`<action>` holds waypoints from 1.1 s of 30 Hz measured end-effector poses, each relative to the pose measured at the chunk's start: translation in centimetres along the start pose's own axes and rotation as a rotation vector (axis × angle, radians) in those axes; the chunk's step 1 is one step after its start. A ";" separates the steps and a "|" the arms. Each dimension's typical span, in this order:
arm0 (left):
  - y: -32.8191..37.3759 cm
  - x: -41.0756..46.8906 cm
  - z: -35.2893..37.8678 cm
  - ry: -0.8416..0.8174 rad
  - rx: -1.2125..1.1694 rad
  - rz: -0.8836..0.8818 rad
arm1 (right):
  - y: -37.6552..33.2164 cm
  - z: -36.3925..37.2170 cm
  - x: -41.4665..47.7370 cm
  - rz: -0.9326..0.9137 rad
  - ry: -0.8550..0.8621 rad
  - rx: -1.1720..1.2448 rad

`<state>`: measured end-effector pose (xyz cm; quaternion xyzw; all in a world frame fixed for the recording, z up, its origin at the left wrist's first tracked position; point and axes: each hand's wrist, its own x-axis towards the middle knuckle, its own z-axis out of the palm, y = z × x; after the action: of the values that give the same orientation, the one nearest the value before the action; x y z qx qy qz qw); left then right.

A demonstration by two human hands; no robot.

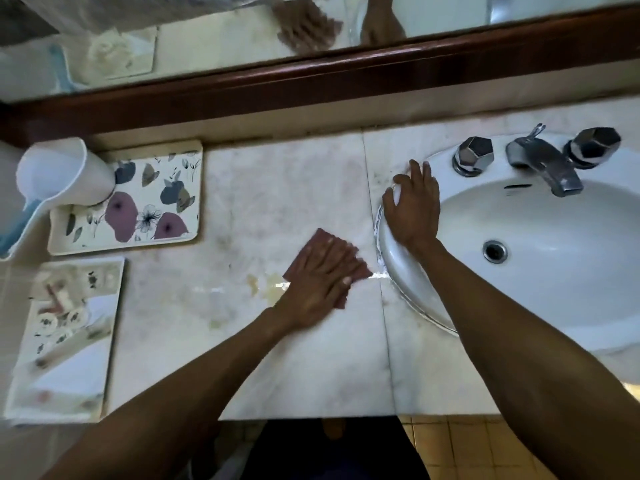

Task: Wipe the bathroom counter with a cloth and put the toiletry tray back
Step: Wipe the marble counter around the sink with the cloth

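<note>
Presently, the left hand point(323, 271) lies flat, fingers spread, pressing a reddish-brown cloth point(332, 251) onto the marble counter point(277, 188) just left of the sink point(540, 258). The right hand point(414, 206) rests open on the sink's left rim, fingers splayed, gripping nothing. A yellowish stain point(263, 284) sits just left of the cloth. The floral toiletry tray point(138, 202) stands at the far left of the counter, bearing a white cup point(62, 174). A second tray point(65, 341) with small, blurred items lies nearer, beside it. Faucet point(543, 164) at the sink's far edge.
</note>
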<state>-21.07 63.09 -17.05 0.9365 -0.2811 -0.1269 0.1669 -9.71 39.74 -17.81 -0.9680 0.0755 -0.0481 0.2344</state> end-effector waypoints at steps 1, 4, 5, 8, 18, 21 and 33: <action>0.1 -2.1 0.4 -0.008 0.100 0.062 | -0.1 0.0 -0.6 -0.004 0.000 -0.016; -3.1 -3.5 -0.2 -0.007 0.255 0.121 | -0.3 0.1 -2.8 -0.015 0.004 -0.068; -4.2 -2.4 -0.4 0.010 0.269 0.074 | -0.4 0.2 -3.4 -0.008 0.002 -0.073; -5.4 3.2 -1.5 0.111 0.254 -0.229 | -0.8 0.4 -4.3 0.030 -0.011 -0.072; 2.6 -2.0 2.5 0.048 0.173 0.001 | -1.2 0.4 -4.6 0.052 0.032 -0.077; 0.5 -2.2 1.4 0.010 0.192 0.080 | -1.1 0.4 -4.6 0.047 0.042 -0.084; -10.1 -4.3 -2.2 0.103 -0.074 -0.465 | -6.2 2.7 -4.8 -0.221 -0.175 -0.077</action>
<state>-18.87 74.01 -18.30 0.9745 -0.0443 -0.1244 0.1813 -13.31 47.15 -17.60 -0.9792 -0.0503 0.0138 0.1962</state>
